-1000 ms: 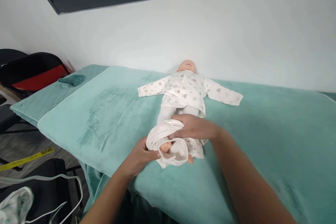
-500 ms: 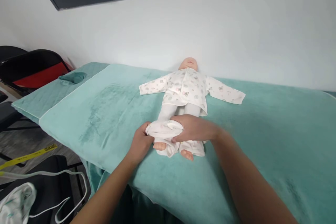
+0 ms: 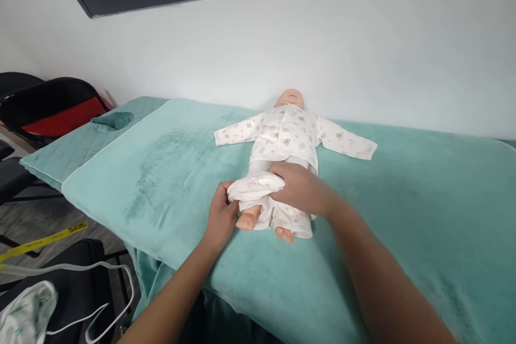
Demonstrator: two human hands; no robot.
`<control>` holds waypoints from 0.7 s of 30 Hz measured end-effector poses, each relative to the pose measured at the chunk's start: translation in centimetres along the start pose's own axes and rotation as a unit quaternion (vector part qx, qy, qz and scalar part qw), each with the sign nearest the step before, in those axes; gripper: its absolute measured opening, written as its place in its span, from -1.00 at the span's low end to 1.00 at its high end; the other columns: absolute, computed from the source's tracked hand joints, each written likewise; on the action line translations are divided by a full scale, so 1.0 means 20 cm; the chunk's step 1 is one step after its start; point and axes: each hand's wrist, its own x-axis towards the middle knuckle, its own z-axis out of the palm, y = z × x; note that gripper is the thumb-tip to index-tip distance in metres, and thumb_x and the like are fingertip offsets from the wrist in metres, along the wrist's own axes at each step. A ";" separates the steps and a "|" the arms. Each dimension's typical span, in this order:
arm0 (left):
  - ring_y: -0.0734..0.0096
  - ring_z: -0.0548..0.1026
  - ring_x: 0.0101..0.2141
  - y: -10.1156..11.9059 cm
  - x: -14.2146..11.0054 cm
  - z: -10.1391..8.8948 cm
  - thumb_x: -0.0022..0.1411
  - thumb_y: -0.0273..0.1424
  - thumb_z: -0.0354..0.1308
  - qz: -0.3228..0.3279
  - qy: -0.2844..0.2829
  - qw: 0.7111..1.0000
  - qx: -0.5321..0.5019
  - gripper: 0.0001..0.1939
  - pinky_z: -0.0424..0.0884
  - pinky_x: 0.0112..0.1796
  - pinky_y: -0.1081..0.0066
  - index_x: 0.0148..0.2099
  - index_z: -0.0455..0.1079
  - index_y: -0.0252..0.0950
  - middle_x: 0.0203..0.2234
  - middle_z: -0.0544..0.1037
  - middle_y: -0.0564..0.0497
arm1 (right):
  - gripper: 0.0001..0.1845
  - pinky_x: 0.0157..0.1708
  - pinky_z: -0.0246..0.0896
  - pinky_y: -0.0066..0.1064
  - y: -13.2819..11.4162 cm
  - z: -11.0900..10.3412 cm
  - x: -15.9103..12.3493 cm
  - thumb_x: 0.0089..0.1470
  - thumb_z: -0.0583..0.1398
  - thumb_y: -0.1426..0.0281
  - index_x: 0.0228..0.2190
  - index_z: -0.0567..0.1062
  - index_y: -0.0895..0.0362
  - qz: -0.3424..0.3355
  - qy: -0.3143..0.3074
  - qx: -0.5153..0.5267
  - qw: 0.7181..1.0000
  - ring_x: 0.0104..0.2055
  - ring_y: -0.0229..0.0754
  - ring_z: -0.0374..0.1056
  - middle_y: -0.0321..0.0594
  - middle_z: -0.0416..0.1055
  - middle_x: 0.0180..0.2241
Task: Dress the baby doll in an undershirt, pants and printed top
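A baby doll [image 3: 291, 98] lies on its back on the green covered bed, arms spread, in a white printed top [image 3: 285, 131]. White printed trousers [image 3: 257, 186] are bunched around its legs, and both bare feet poke out of the leg openings. My left hand [image 3: 222, 214] is closed on the bunched waistband at its left end. At the other end my right hand [image 3: 300, 187] grips the same band, its fingertips partly hidden by the cloth. Above the band, the doll's pale thighs show below the top's hem.
The green bed cover [image 3: 403, 215] stretches to both sides, against a white wall [image 3: 258, 48]. Lower left, a black chair [image 3: 76, 274] holds a white cloth item [image 3: 30, 309] with pale straps. A black and red chair [image 3: 60, 107] stands beyond the bed's left end.
Both hands have drawn the bunched waistband a little up the legs, toward the top. More of the foot on the left now shows beneath the cloth.
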 end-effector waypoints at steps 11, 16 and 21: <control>0.20 0.47 -0.09 0.16 0.14 0.00 0.07 -0.39 0.21 -0.012 -0.003 0.991 -0.135 -0.78 0.35 -0.17 0.34 -0.19 0.46 -0.31 -0.13 0.55 -0.11 | -0.68 -0.31 0.17 -0.38 0.15 -0.13 -0.01 0.11 0.19 0.09 -0.33 0.40 0.10 0.028 0.182 0.079 0.980 -0.32 -0.22 0.28 -0.26 0.40 -0.34; 0.18 0.42 -0.04 0.29 0.28 0.15 0.06 -0.43 0.24 0.082 -0.090 0.987 0.108 -0.65 0.34 -0.07 0.26 -0.05 0.43 -0.22 0.01 0.45 -0.06 | -0.67 -0.14 0.18 -0.25 0.23 -0.04 0.06 0.07 0.23 0.29 -0.12 0.40 0.12 -0.009 0.314 -0.166 0.935 -0.06 0.00 0.23 -0.09 0.35 -0.08; 0.06 0.28 0.04 0.27 0.39 0.34 0.03 -0.51 0.25 0.240 -0.113 0.876 0.403 -0.56 0.28 -0.03 0.18 0.00 0.34 -0.26 0.03 0.34 -0.15 | -0.75 -0.22 0.15 -0.27 0.26 0.05 0.12 0.13 0.12 0.39 -0.13 0.44 0.12 0.002 0.317 -0.268 0.910 -0.07 0.03 0.20 -0.05 0.33 -0.09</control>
